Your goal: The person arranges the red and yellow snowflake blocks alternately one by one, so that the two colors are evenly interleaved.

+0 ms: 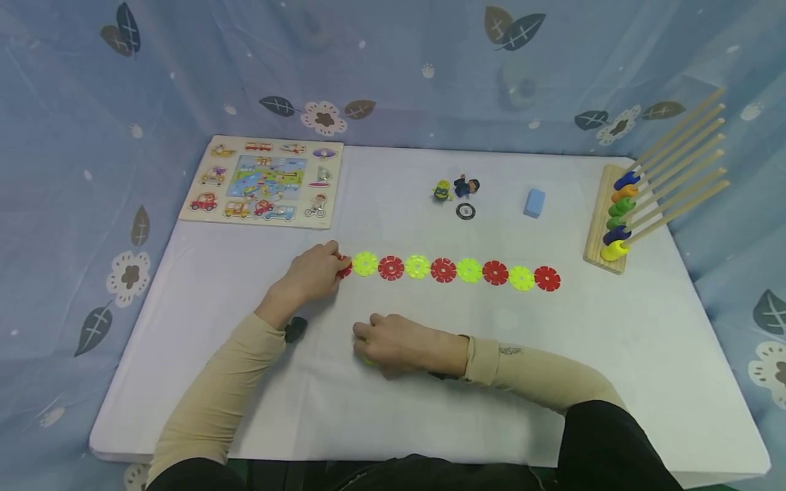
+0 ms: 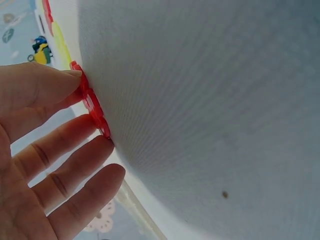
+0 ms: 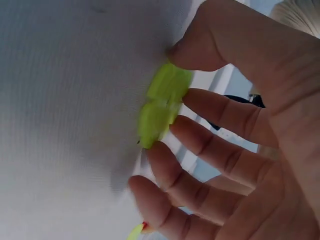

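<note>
A row of notched plastic discs, alternately red and yellow-green, runs across the white table. At its left end my left hand (image 1: 316,269) pinches a red notched disc (image 2: 93,102) between thumb and fingers, next to a yellow-green disc (image 1: 365,264). A red disc (image 1: 547,278) forms the row's right end. Nearer the table's front edge, my right hand (image 1: 399,342) grips a yellow-green notched disc (image 3: 159,112) by its edges, thumb on one side and fingertips on the other. From the head view that disc is almost wholly hidden under the hand.
A wooden vehicle puzzle board (image 1: 276,181) lies at the back left. Behind the row are two small toy figures, one yellow (image 1: 441,190) and one dark (image 1: 466,185), a black ring-marked disc (image 1: 465,211) and a blue block (image 1: 534,203). A bead rack with tall rods (image 1: 604,225) stands right.
</note>
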Demonstrator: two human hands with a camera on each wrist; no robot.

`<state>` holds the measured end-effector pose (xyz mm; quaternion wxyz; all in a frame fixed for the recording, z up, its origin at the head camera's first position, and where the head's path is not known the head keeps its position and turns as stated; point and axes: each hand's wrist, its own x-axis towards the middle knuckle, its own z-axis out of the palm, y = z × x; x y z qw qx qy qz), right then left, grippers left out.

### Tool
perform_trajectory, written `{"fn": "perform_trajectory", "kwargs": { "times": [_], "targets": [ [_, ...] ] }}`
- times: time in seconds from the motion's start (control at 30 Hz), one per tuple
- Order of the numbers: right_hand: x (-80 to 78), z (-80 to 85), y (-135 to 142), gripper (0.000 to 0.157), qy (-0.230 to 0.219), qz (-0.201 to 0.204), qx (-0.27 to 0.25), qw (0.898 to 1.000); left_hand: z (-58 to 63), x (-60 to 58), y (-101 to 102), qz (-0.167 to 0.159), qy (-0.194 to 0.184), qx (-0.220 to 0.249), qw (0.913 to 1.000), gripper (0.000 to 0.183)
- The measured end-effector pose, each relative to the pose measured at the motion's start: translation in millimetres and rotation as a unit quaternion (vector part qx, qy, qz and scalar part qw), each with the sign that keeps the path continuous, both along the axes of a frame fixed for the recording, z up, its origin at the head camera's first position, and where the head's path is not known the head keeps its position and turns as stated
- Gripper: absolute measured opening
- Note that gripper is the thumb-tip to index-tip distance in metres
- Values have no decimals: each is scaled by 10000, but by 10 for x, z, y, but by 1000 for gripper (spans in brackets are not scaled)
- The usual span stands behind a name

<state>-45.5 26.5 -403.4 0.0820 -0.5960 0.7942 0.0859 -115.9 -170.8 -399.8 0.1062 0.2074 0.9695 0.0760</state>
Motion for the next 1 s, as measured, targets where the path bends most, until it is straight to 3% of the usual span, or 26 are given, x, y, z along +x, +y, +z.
{"fn": "perform_trajectory", "kwargs": {
  "times": [0.27,0.47,0.73,1.0],
  "targets": [
    [-36,-20,-8,40,-212,4,229,9995,3,7,1,-60,-38,-124,9999,37],
    [-120,76,181,45,-607,-339,137,9975,-3,-1,-3,-85,-52,-172,9998,36],
    [-366,167,814,49,-1094,-1382,-528,9829,-2,3,-13,1,-74,42,10000,37],
    [-555,211,1440,49,-995,-2678,-542,9568,-13,4,-17,-36,2,57,10000,38]
  ]
}}
